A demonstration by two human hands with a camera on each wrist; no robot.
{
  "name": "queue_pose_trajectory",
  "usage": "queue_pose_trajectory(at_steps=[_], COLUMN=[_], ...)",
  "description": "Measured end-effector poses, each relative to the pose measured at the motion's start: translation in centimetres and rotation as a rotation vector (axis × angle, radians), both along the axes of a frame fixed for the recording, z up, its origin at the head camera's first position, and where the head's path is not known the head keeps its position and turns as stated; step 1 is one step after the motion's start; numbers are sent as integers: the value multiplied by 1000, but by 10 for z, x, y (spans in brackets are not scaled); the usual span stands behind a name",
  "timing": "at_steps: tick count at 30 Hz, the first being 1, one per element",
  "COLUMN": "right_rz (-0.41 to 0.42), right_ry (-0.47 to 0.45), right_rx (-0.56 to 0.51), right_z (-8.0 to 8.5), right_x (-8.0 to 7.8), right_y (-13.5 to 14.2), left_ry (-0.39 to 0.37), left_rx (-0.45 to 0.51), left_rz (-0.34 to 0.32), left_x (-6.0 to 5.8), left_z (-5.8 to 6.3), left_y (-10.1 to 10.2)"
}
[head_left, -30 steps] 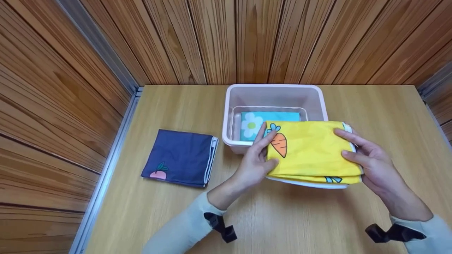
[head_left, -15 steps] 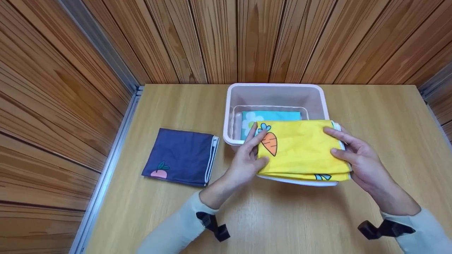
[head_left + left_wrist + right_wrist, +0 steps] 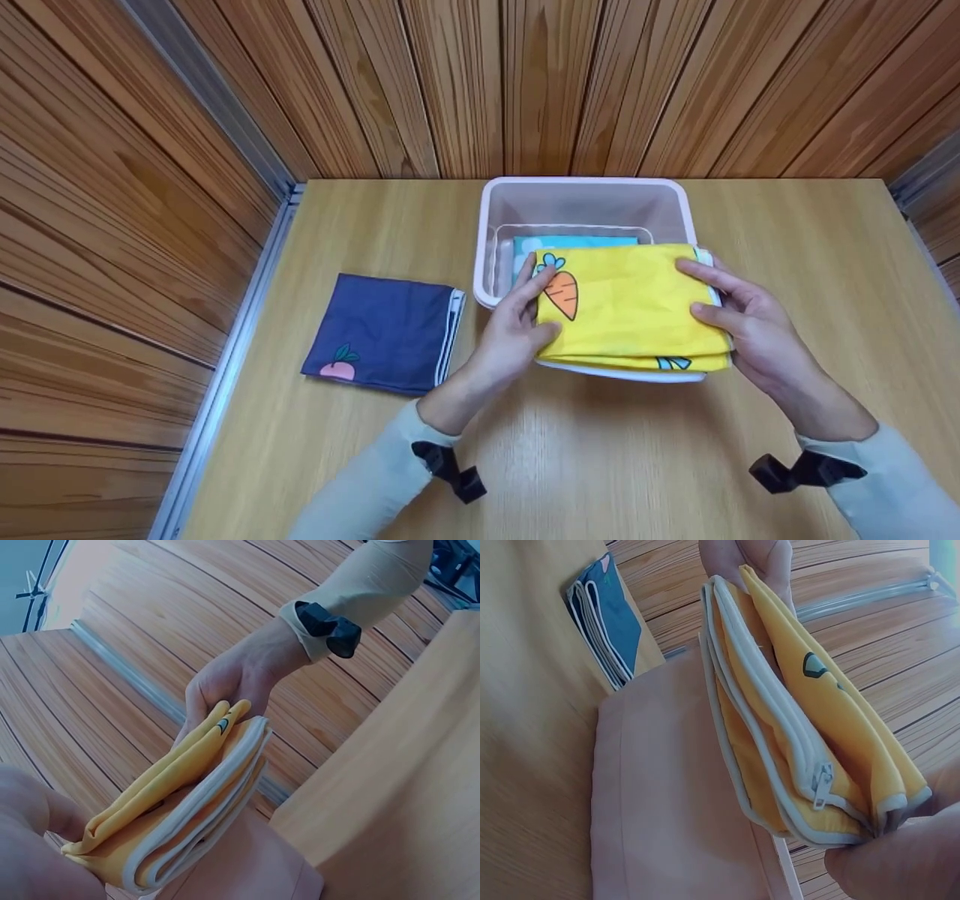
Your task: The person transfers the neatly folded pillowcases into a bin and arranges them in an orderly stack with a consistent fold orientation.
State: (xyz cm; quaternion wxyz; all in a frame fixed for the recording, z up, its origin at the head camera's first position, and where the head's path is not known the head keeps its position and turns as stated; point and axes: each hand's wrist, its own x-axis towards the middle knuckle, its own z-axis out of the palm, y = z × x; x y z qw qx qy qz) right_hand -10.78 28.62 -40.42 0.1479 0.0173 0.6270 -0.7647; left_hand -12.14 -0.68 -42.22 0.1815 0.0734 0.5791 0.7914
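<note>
Walls of brown wood planks (image 3: 465, 90) rose behind and beside a pale wooden desk (image 3: 600, 465), with a metal rail (image 3: 225, 375) along its left side. Toward the back of the desk stood a pale pink bin (image 3: 585, 182); a folded navy cloth (image 3: 386, 322) lay to its left, and a turquoise cloth (image 3: 592, 241) lay inside it.

The folded yellow cloth (image 3: 630, 300) was held up between the two hands, over the bin's front part. The left hand (image 3: 506, 330) pinched its left end—beside a printed carrot (image 3: 562, 295)—and the right hand (image 3: 757, 330) pinched its right end. A small zipper pull (image 3: 823, 787) showed among the white-edged folds.

Since half a second earlier, the yellow cloth and both hands had moved a little left and farther back—hiding more of the turquoise cloth—while the bin and navy cloth had stayed put.
</note>
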Motion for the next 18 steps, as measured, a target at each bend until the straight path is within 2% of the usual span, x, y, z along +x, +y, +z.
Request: queue_pose_trajectory(at_steps=[12, 18], right_rz=[-16, -29], right_ry=[-38, -15], right_rx=[-31, -23], right_z=[8, 9], right_x=[-14, -24], right_y=[-8, -10], left_ry=[5, 25], left_rx=[-54, -39], left_rz=[42, 55], left_x=[-14, -23], left_z=[4, 7], left_y=[-2, 0])
